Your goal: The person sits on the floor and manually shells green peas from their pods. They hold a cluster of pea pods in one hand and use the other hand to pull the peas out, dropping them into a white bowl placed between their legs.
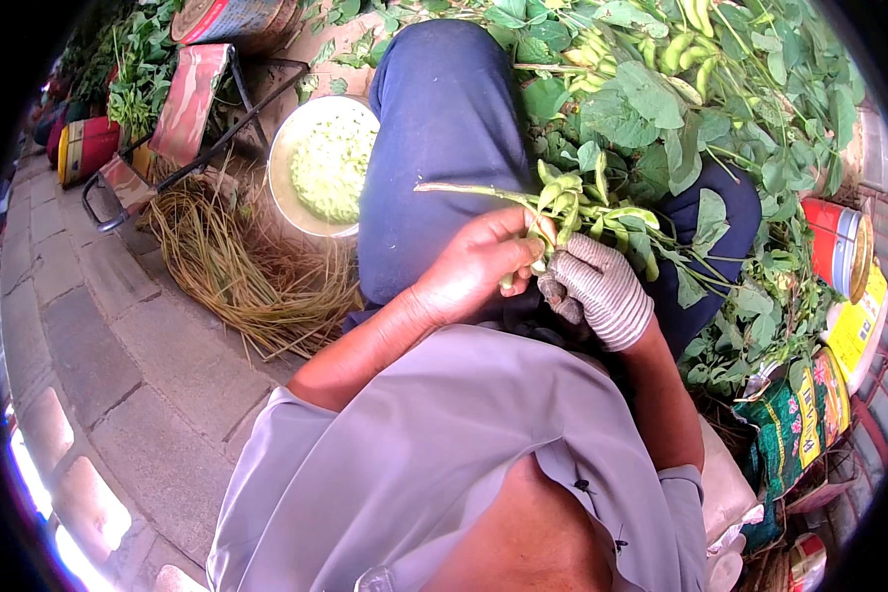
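A cut soybean stalk [481,190] with green pods and leaves lies across my lap. My bare left hand [488,255] has its thumb and fingers closed on a green pod [540,240] at the stalk's cluster. Right beside it, my right hand [588,285] wears a striped knit glove with dark fingertips; its fingers are curled close under the pods, and what they grip is partly hidden. More pods [562,196] hang from the stalk just above both hands. To the left of my knee stands a white bucket [285,133] holding shelled green beans [333,166].
Leafy soybean plants [636,103] with pods are heaped at the upper right. Dry straw [244,274] lies on the paving left of me, by a folding stool [185,103]. Metal cans [832,244], printed bags [792,429] and another can [237,22] stand around.
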The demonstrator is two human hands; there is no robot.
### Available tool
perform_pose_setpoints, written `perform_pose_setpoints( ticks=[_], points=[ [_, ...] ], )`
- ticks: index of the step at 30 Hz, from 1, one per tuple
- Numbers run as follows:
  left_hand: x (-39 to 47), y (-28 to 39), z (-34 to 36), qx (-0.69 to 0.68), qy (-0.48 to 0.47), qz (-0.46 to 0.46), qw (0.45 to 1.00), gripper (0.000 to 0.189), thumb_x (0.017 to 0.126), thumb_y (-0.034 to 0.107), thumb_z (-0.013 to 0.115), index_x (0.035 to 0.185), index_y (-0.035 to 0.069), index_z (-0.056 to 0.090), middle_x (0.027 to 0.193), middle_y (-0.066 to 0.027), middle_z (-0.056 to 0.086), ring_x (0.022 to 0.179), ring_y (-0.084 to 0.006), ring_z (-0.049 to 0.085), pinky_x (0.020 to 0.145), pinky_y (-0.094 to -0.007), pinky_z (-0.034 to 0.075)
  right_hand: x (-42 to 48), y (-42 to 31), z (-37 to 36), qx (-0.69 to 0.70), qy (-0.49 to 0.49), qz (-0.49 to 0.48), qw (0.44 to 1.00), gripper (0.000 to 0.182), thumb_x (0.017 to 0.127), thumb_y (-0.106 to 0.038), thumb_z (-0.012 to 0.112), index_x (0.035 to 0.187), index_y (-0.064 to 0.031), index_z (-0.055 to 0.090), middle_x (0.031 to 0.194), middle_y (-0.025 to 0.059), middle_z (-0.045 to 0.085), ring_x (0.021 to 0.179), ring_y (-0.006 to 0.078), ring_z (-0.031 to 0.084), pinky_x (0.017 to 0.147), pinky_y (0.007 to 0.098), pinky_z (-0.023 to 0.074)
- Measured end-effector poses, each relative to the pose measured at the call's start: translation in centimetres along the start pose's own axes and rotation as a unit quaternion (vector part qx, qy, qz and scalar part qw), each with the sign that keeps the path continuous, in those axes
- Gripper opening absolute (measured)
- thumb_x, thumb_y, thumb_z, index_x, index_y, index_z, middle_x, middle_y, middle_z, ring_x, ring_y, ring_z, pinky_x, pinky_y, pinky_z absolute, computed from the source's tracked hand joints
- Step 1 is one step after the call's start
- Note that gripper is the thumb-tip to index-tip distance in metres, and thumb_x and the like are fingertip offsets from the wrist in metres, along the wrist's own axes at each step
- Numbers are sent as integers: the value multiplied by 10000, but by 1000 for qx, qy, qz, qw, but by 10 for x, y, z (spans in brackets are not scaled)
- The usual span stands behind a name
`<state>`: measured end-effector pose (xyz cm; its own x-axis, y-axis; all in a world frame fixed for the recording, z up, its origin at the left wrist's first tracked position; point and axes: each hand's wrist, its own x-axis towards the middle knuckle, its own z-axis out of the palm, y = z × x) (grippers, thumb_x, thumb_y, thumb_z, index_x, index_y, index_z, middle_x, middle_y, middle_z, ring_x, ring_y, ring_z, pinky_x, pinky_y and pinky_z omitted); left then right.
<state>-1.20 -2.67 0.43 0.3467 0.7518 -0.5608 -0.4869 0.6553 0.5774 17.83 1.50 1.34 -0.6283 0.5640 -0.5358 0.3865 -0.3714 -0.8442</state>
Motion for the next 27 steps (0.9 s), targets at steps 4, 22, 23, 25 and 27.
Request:
perform_pose_setpoints(
  ticks=[4, 22, 23, 25, 27],
  points=[
    [2, 2, 3, -49, 18, -21, 998, 107, 921, 83, 493, 1006, 62, 555, 837, 0, 539, 631, -61, 478, 495, -198, 377, -5, -17, 4, -92, 50, 11, 994, 154, 906, -191, 556, 934, -53, 619, 769, 129, 622, 661, 288, 623, 637, 334, 494],
    [0, 4, 1, -11, 24, -43, 999, 207, 805, -34, 421, 819, -1, 625, 699, -48, 538, 523, -76, 441, 446, -215, 341, 28, -69, -30, -428, 46, -143, 891, 231, 876, -107, 524, 1092, -68, 597, 990, 188, 610, 910, 394, 592, 798, 438, 488],
    [-1, 4, 1, -12, 14, -42, 999, 211, 803, -36, 421, 822, -1, 628, 684, -44, 536, 517, -74, 437, 446, -215, 339, 27, -68, -30, -410, 57, -154, 897, 198, 870, -96, 527, 1050, -66, 606, 956, 187, 601, 872, 399, 587, 761, 441, 484],
    [-3, 8, 2, -18, 3, -39, 999, 221, 802, -41, 429, 843, 11, 639, 653, -28, 539, 506, -61, 431, 447, -210, 336, 27, -63, -31, -428, 49, -166, 887, 165, 880, -138, 520, 1023, -93, 587, 927, 181, 596, 859, 390, 592, 761, 455, 486],
    [-3, -1, -5, -21, -18, -23, 999, 210, 828, -32, 461, 844, 31, 660, 703, -19, 576, 529, -52, 469, 455, -199, 347, 26, -65, -31, -424, 36, -166, 890, 116, 877, -120, 521, 974, -80, 569, 908, 178, 582, 828, 398, 582, 735, 461, 478]
  ],
)
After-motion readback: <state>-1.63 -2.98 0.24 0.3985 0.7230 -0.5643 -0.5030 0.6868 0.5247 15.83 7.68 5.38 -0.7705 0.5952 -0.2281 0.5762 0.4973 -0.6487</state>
